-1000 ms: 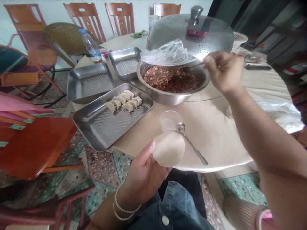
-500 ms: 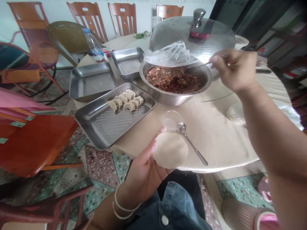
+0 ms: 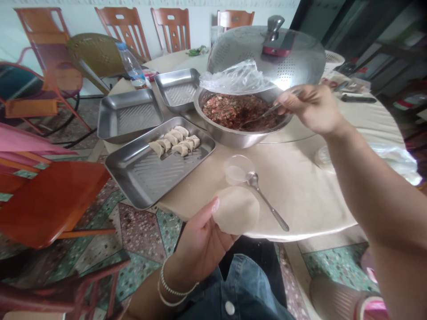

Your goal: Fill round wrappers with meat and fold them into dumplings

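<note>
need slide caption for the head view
Left hand holds a round pale dough wrapper; right hand, a metal utensil in reddish minced filling.

The bowl [image 3: 235, 138] stands on the table [image 3: 300, 186], filling [image 3: 227, 109] inside. Behind the bowl is the lid [image 3: 247, 49]; at its back rim, a bag [image 3: 236, 81]. To the bowl's left, one tray [image 3: 178, 94] sits just beside it, another tray [image 3: 133, 116] farther out, a third tray [image 3: 143, 173] front-left with dumplings [image 3: 176, 140] in it. Before the bowl come the cup [image 3: 237, 172], the spoon [image 3: 271, 209] and, nearest, the wrapper [image 3: 237, 211] in the left hand [image 3: 208, 246]. Right of the bowl, farther back, lies a knife [image 3: 358, 98].
</note>
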{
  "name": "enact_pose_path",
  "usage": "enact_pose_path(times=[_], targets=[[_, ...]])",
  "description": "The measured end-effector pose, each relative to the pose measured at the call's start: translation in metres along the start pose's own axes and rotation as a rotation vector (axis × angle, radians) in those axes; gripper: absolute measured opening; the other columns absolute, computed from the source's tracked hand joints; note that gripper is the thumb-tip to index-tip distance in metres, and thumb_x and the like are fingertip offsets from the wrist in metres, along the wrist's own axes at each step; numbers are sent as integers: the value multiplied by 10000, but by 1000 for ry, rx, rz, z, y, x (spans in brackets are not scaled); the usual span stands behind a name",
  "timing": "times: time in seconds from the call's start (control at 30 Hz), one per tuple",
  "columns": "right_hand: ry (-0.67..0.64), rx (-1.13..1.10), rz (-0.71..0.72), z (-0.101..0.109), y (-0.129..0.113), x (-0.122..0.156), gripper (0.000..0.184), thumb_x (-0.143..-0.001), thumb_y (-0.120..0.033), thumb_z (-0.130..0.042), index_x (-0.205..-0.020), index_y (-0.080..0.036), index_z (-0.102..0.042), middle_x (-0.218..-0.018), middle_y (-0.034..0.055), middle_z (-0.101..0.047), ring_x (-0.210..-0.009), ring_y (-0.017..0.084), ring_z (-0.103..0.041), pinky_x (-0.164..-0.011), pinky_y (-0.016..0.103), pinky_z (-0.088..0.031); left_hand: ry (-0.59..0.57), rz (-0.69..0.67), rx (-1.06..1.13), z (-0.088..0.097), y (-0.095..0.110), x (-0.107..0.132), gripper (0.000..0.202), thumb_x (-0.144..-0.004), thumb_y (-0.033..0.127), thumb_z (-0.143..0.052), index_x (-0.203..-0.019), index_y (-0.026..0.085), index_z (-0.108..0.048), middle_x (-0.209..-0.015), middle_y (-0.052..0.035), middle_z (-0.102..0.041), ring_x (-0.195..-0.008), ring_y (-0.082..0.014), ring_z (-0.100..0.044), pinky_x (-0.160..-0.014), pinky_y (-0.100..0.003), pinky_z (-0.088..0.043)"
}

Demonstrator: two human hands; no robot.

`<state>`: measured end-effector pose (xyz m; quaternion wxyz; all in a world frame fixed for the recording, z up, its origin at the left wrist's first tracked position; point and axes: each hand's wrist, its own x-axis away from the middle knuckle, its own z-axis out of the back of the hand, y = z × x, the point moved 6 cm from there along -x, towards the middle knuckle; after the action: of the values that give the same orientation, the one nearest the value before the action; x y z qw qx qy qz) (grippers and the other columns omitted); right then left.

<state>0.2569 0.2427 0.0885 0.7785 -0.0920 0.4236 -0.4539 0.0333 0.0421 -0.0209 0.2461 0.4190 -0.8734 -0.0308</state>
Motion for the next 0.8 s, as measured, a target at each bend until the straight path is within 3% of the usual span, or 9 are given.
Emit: enact_pose_path(times=[0.13, 0.33, 0.43, 0.6, 0.7, 0.8], targets=[[80, -160, -104, 0, 3, -4, 501, -756, -700, -607, -741, -203, -670, -558, 14, -616, -476, 115, -532, -486, 298, -461, 13, -8, 11, 0, 1, 0, 315, -946, 290, -467, -1077, 132, -706, -1113, -83, -732, -1231, -264, -574, -1131, -438, -370], [233, -213, -278, 6, 16, -5, 444, -774, -631, -626, -652, -205, -628, -510, 37, -594, -408, 127, -482, -456, 332, -437, 17, -14, 17, 2, 2, 1, 334, -948, 293, -459, -1099, 121, -702, -1116, -92, -731, -1254, -275, -555, -1139, -445, -359], [222, -175, -215, 5, 3, -2, 444, -788, -611, -629, -652, -188, -626, -534, 35, -607, -436, 106, -471, -483, 313, -430, 26, -24, 20, 2, 3, 1, 332, -949, 289, -455, -1082, 119, -707, -1090, -87, -740, -1240, -272, -566, -1135, -442, -365], [95, -191, -134, -1, -18, 5, 457, -756, -621, -666, -701, -167, -664, -517, 19, -596, -453, 92, -460, -481, 282, -392, 29, -27, 28, 1, 2, 1, 316, -944, 285, -465, -1059, 127, -714, -1078, -80, -745, -1222, -270, -580, -1130, -450, -368], [150, -279, -166, 0, -14, 6, 370, -787, -527, -673, -675, -175, -652, -510, 16, -588, -417, 83, -433, -449, 272, -345, 15, -34, 27, 0, 3, 1, 326, -952, 284, -452, -1076, 129, -710, -1087, -76, -744, -1206, -256, -594, -1125, -434, -377], [261, -345, -286, 3, 3, 6, 307, -817, -414, -652, -631, -173, -611, -498, 16, -571, -393, 78, -417, -436, 268, -307, -18, -38, 23, -2, 4, 2, 335, -959, 292, -438, -1065, 133, -714, -1084, -66, -748, -1144, -227, -636, -1106, -398, -405]])
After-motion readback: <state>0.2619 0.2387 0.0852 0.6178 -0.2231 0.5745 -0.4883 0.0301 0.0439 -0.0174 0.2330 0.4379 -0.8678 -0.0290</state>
